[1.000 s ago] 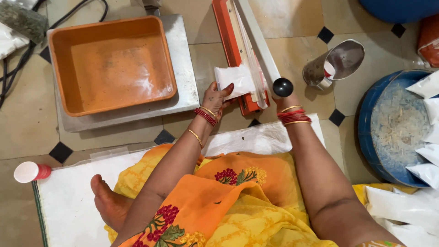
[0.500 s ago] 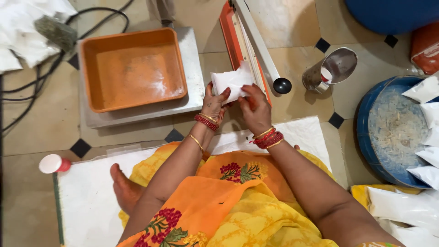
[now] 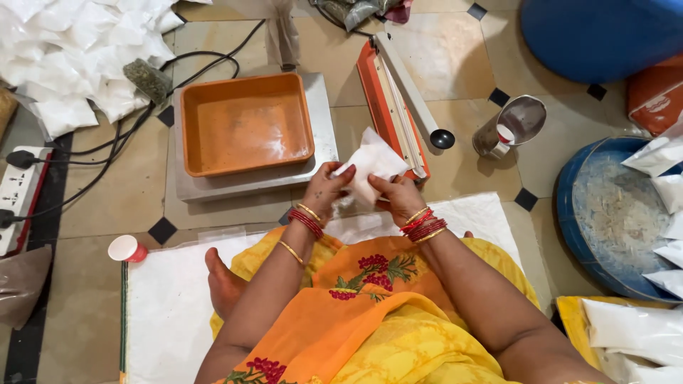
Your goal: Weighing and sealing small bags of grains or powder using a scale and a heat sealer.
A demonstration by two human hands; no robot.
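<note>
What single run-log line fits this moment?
left hand: holds white pouch | right hand: holds same pouch | beside: orange tray, sealer, steel cup

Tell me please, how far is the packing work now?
Done: a heap of filled white packets lies top left, more by the blue tub. In hand: left hand and right hand hold one white packet beside the orange sealer. Left: the orange tray holds only powder traces.

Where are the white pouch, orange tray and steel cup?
white pouch (image 3: 370, 165), head view, middle of its face
orange tray (image 3: 245, 128), head view, bare floor
steel cup (image 3: 491, 139), head view, outer wall
</note>
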